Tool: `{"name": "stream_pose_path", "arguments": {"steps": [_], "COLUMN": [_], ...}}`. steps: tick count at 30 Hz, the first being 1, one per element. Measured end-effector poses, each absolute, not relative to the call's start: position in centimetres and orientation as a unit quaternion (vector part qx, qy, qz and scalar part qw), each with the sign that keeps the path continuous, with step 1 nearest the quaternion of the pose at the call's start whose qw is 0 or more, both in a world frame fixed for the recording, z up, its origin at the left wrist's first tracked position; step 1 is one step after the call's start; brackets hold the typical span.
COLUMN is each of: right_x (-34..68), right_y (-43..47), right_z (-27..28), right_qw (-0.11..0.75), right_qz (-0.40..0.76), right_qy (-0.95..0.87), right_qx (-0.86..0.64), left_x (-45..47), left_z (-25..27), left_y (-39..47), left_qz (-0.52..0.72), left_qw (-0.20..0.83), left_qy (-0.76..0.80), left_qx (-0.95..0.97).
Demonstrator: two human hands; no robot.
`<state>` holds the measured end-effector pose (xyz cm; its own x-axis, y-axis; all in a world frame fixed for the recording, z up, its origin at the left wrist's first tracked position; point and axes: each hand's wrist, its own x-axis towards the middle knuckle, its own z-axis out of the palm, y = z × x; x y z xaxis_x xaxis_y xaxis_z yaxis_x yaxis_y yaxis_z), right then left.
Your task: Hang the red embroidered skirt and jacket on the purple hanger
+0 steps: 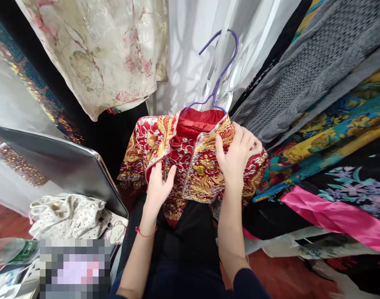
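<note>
A red jacket (205,174) with dense gold and silver embroidery rests over my lap on a purple hanger (220,77). Its stand collar faces away from me, and a small red size label (198,125) shows inside the neck. My left hand (159,185) has its fingers tucked under the edge of the left front panel, thumb outside; the fingertips are hidden. Over the jacket's right shoulder, my right hand (238,153) is curled round the cloth. The front hangs apart, so the patterned red inside shows.
Gray knitwear (314,70) and floral garments (342,128) hang close on the right. A cream floral garment (109,54) hangs at upper left. At left are a dark flat panel (59,160), bunched dotted white cloth (68,216), a plastic bottle (13,251) and a blurred-out patch.
</note>
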<state>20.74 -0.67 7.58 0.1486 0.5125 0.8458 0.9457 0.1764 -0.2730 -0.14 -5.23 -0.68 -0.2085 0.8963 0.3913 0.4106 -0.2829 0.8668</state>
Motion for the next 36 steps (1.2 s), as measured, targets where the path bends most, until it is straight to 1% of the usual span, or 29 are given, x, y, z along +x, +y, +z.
{"name": "stream_pose_path", "arguments": {"steps": [4,9,12,15,18,21,25,28,31,33,35,36], "right_x": [21.6,22.2,22.7,23.2,23.8,25.2,28.6,30.6,30.4,29.5,28.6,28.3], "right_y": [0.9,0.9,0.7,-0.2,-1.8,-3.5,-6.4,-8.9,-10.9,-11.8,-12.6,-13.0], "right_z": [6.6,6.2,5.9,5.6,5.5,5.8,5.9,5.3,4.9,5.3,6.3,6.9], "right_qw": [0.457,0.461,0.464,0.463,0.454,0.451,0.487,0.514,0.524,0.544,0.584,0.610], "right_qz": [-0.230,-0.240,-0.253,-0.265,-0.271,-0.248,-0.191,-0.180,-0.199,-0.204,-0.200,-0.200], "right_qy": [-0.619,-0.625,-0.624,-0.621,-0.625,-0.636,-0.612,-0.556,-0.518,-0.493,-0.455,-0.430], "right_qx": [-0.596,-0.583,-0.575,-0.574,-0.574,-0.574,-0.593,-0.628,-0.646,-0.648,-0.642,-0.635], "left_x": [-0.1,-1.8,-3.5,-5.1,-6.1,-6.8,-7.6,-6.9,-3.4,0.0,3.1,4.3], "left_z": [1.6,3.6,5.0,5.8,5.6,5.2,6.3,7.9,8.6,8.0,6.9,6.4], "left_y": [-1.8,2.7,4.3,4.2,3.2,3.1,4.5,4.4,1.3,-1.9,-5.1,-6.3], "left_qz": [0.541,0.572,0.544,0.503,0.501,0.515,0.510,0.501,0.551,0.600,0.597,0.562], "left_qw": [0.149,0.053,0.000,-0.031,-0.038,-0.025,-0.005,0.004,-0.049,-0.086,-0.063,-0.014], "left_qy": [0.561,0.611,0.607,0.607,0.607,0.588,0.582,0.566,0.479,0.429,0.338,0.293], "left_qx": [0.608,0.544,0.579,0.615,0.616,0.623,0.633,0.655,0.681,0.670,0.725,0.773]}}
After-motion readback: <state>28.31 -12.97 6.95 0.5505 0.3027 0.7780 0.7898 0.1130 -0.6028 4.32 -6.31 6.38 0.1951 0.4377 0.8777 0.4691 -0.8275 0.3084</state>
